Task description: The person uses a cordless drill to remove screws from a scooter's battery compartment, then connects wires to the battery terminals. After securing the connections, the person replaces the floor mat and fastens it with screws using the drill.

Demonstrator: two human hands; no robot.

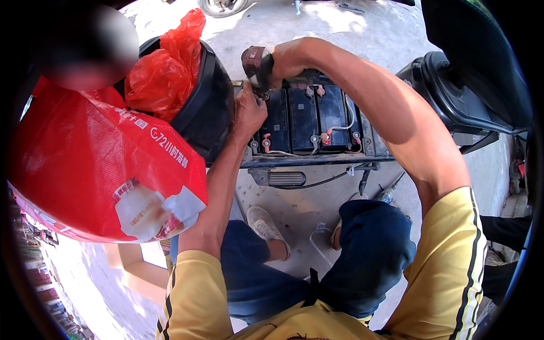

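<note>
Left hand (248, 110): grip closed at the tool's tip, on the left end of the battery row (306, 119).
Power driver (256, 68): upright, nose down, just above that hand.
Right hand (289, 59): grip clamped on the driver from the right.
Batteries: long axis left-right, in the scooter's open floor tray (317, 160).

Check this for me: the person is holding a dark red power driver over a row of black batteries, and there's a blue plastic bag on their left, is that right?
Not quite. The head view shows the plastic bag on the left is red, not blue. The rest stands: the right hand holds the dark red power driver over the row of black batteries.
</note>
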